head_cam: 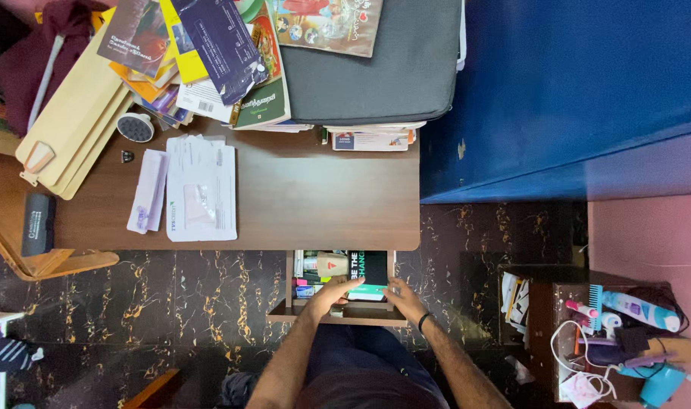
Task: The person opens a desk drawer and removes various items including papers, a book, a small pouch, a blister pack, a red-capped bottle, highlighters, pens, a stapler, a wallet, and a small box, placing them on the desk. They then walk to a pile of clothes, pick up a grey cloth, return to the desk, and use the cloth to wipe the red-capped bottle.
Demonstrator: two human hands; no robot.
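Note:
An open wooden drawer (279, 311) sticks out from under the brown desk (323, 197), holding a black book (370, 266), small bottles and other bits. My left hand (332, 294) and my right hand (403, 296) reach into the drawer from below. Both grip a small teal and white object (367, 291), one hand at each end. A dark band sits on my right wrist.
Envelopes (201, 191), stacked books and magazines (209, 60), a grey laptop sleeve (383, 68) and beige folders (73, 121) lie on the desk. A blue cabinet (573, 83) stands at right. A low shelf (626, 333) with toiletries and cables sits at the lower right.

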